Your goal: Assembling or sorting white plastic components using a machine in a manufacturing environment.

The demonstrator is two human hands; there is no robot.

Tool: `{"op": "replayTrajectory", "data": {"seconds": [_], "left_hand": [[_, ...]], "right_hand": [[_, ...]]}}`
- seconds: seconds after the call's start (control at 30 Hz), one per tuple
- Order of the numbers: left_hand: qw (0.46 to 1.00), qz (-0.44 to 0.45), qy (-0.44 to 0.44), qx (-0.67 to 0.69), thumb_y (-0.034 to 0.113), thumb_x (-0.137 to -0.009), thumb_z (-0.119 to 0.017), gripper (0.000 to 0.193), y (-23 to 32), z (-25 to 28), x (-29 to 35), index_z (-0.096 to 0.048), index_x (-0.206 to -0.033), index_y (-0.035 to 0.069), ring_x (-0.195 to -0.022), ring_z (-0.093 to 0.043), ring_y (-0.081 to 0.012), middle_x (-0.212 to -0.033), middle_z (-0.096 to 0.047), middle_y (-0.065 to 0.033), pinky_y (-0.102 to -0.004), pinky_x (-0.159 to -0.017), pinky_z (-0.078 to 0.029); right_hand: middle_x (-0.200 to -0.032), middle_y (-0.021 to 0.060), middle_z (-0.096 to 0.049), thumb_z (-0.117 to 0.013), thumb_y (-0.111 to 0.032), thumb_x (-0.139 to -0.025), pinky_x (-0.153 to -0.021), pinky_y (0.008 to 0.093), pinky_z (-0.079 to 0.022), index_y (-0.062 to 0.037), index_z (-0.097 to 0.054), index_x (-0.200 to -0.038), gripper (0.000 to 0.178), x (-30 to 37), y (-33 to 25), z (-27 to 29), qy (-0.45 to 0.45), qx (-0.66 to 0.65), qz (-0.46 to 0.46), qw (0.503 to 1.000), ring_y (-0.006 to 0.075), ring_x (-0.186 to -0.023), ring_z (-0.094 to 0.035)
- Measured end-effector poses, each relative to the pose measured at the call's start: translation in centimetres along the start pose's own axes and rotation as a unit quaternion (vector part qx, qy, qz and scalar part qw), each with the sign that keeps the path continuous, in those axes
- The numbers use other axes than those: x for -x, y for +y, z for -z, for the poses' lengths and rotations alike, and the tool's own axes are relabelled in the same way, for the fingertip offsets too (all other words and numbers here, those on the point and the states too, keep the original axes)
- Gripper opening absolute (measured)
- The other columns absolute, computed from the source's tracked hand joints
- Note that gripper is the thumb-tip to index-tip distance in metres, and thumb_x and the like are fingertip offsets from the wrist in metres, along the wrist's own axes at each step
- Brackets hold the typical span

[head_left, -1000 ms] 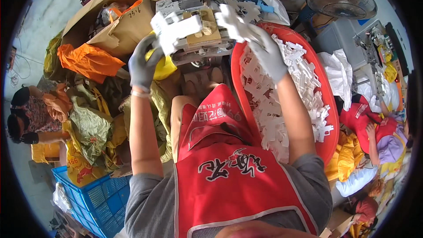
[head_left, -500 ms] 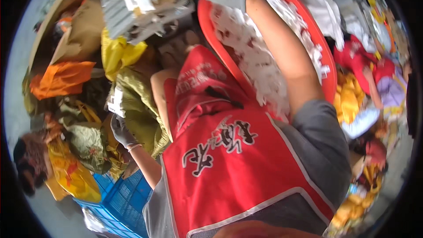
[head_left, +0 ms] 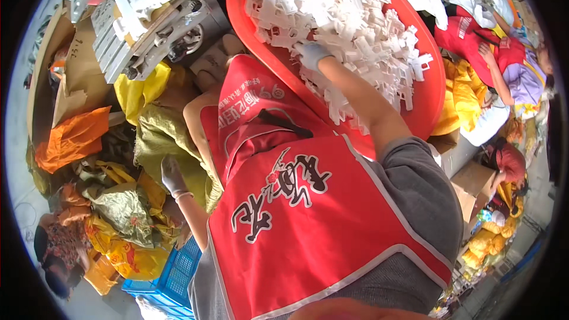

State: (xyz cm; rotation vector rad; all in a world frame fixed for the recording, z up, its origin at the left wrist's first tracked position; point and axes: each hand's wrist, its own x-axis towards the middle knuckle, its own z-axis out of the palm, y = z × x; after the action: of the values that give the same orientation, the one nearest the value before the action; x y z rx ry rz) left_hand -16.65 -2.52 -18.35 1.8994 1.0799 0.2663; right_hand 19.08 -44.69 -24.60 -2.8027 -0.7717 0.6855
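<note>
My right hand [head_left: 311,54], in a pale glove, reaches into a big red oval tub [head_left: 438,92] and touches the heap of white plastic parts [head_left: 349,24] there. Its fingertips blend into the parts, so their grip does not show. My left hand [head_left: 171,176], in a grey glove, hangs low over an olive woven sack [head_left: 157,136] with fingers stretched and nothing visible in them. Ahead on the left, a white pistol-shaped plastic piece [head_left: 148,3] lies on a grey ribbed metal fixture [head_left: 118,47].
Yellow and orange sacks [head_left: 74,139], a cardboard box [head_left: 83,77] and a blue crate [head_left: 169,278] crowd my left. Right of the tub are yellow bags [head_left: 459,95] and a person in red [head_left: 468,35]. Another person [head_left: 59,246] is at lower left.
My right hand has moved from above the metal fixture back into the tub. The white plastic piece at my left hand is gone from it, and its fingers are now free.
</note>
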Motion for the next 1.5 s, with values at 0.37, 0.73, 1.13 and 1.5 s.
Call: {"op": "replayTrajectory", "data": {"seconds": [0.37,0.73,1.13,1.5], "left_hand": [[0.99,-0.083,0.001,-0.116,0.019,-0.086,-0.059,0.027,4.3,-0.2,2.4,-0.064,-0.108,0.003,-0.091,-0.065,-0.0262,-0.101,-0.067,-0.0146,-0.0342,-0.081,-0.051],[0.963,-0.246,0.06,-0.096,0.013,-0.086,-0.059,0.024,14.6,0.7,-1.5,-0.064,-0.107,0.003,-0.092,-0.064,-0.0268,-0.1,-0.066,-0.0146,-0.0344,-0.081,-0.05],[0.856,-0.498,0.011,-0.137,0.017,-0.079,-0.069,0.037,34.6,-1.9,-9.4,-0.059,-0.112,0.004,-0.096,-0.061,-0.0337,-0.105,-0.063,-0.0159,-0.0377,-0.083,-0.048],[0.9,-0.423,0.094,0.048,0.014,-0.076,-0.072,0.037,28.3,1.2,-7.4,-0.061,-0.11,0.003,-0.092,-0.065,-0.0211,-0.1,-0.066,-0.0117,-0.0301,-0.082,-0.049]], "right_hand": [[-0.128,0.0166,-0.048,-0.045,-0.017,-0.087,-0.09,0.0504,-0.043,-0.0127,-0.044,-0.129,0.042,-7.7,-4.3,-1.1,0.089,0.147,0.01,0.985,0.0368,-0.11,-0.054],[-0.125,0.0198,-0.05,-0.066,-0.013,-0.073,-0.091,0.0395,-0.046,-0.0094,-0.05,-0.123,0.053,3.4,7.1,4.1,0.025,-0.055,-0.073,0.995,0.0349,-0.109,-0.055],[-0.129,0.0044,-0.05,-0.051,-0.014,-0.093,-0.092,0.0281,-0.042,-0.0036,-0.041,-0.136,0.045,7.0,-1.6,10.7,0.15,-0.66,0.068,0.733,0.0137,-0.113,-0.05],[-0.125,0.0098,-0.053,-0.057,-0.007,-0.087,-0.1,0.0315,-0.037,-0.0012,-0.046,-0.128,0.043,0.9,-16.3,23.3,0.227,-0.507,0.345,0.756,0.0188,-0.115,-0.05]]}}
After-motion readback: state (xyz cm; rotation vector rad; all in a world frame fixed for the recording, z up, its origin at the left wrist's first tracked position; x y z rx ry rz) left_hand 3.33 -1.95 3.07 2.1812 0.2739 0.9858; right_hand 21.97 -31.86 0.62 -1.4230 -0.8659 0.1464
